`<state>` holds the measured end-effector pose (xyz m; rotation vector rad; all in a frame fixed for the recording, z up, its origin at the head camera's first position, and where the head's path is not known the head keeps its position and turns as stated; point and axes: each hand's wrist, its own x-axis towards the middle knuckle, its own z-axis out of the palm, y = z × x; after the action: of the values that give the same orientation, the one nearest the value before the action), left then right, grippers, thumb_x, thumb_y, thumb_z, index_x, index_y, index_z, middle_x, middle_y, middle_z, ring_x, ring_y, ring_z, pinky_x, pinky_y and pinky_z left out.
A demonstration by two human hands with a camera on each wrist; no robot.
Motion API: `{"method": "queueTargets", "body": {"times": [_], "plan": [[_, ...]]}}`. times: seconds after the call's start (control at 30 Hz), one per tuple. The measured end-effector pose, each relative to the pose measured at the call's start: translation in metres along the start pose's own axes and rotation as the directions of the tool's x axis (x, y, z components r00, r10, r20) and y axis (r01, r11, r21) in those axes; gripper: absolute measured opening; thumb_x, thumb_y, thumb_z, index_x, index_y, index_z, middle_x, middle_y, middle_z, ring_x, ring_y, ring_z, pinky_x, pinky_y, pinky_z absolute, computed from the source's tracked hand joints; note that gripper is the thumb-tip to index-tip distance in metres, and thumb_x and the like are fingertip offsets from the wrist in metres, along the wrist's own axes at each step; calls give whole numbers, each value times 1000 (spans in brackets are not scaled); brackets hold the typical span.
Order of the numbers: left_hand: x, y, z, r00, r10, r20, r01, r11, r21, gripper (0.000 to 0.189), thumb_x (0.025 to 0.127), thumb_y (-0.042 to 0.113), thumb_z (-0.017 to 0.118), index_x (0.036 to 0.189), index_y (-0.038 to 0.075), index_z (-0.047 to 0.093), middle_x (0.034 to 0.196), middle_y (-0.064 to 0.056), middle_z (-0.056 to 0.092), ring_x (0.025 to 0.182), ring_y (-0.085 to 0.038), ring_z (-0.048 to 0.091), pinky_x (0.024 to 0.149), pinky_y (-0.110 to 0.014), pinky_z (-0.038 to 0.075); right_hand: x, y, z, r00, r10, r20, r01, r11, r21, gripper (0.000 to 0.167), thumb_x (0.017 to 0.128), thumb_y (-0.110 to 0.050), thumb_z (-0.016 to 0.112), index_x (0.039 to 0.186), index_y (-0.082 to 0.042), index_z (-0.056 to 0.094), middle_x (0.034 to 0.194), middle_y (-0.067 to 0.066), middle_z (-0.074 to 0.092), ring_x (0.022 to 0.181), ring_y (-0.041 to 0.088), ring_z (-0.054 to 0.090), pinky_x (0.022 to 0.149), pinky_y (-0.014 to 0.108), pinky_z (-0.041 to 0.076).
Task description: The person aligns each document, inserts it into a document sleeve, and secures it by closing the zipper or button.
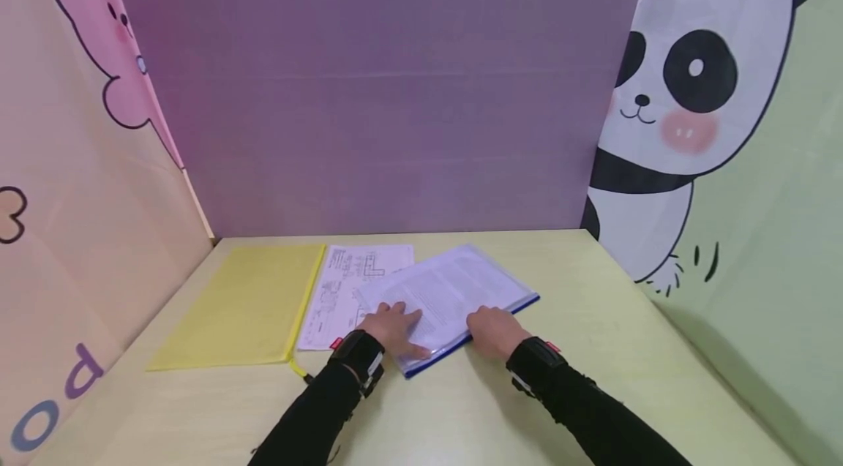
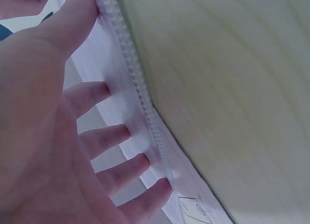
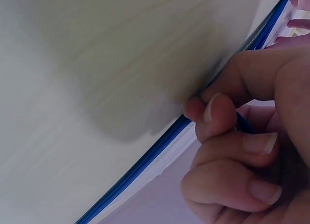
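A clear zip document folder (image 1: 454, 287) with a blue zipper along its near edge lies slanted on the table, with white printed paper inside. My left hand (image 1: 393, 328) rests on its near left corner, fingers spread. In the left wrist view those fingertips touch the folder's pale, ribbed edge (image 2: 140, 83). At the near edge, the right hand (image 1: 495, 332) has its fingers curled. The right wrist view shows its thumb and index finger pinching at the blue zipper (image 3: 140, 166), and a bit of blue pull shows between the fingers. The slider itself is hidden.
Left of the folder lies a printed sheet (image 1: 342, 290) with line drawings, partly under the folder. A yellow zip folder (image 1: 240, 309) is beside it, its yellow pull cord (image 1: 299, 369) trailing near the left wrist. A purple panel (image 1: 408, 85) stands behind the table.
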<state>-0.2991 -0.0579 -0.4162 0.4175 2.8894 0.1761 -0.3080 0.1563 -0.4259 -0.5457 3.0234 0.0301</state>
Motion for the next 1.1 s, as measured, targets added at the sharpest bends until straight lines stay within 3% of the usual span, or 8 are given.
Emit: {"method": "queueTargets", "body": {"times": [0.23, 0.6, 1.1], "plan": [[-5, 1, -1, 1000, 1, -2, -1, 1000, -16, 82, 84, 66, 71, 154, 29, 47, 158, -7, 41, 141, -35, 39, 107, -57, 42, 1, 0, 3, 1000, -12, -13, 12, 1000, -20, 9, 92, -8, 72, 97, -1, 70, 80, 6, 59, 71, 22, 50, 73, 38, 49], [0, 1, -1, 1000, 10, -1, -10, 1000, 21, 83, 84, 68, 69, 155, 30, 45, 158, -6, 42, 140, -34, 41, 107, -55, 42, 0, -1, 2, 1000, -12, -7, 12, 999, -32, 9, 92, -9, 72, 97, -1, 71, 79, 6, 59, 71, 21, 50, 72, 37, 49], [1, 0, 1, 1000, 7, -4, -7, 1000, 8, 83, 83, 67, 71, 154, 29, 47, 157, -7, 42, 139, -35, 41, 106, -56, 43, -1, -7, 1, 1000, -23, 3, 23, 1000, -22, 8, 93, -10, 70, 98, -3, 71, 80, 5, 57, 71, 22, 51, 71, 36, 47]]}}
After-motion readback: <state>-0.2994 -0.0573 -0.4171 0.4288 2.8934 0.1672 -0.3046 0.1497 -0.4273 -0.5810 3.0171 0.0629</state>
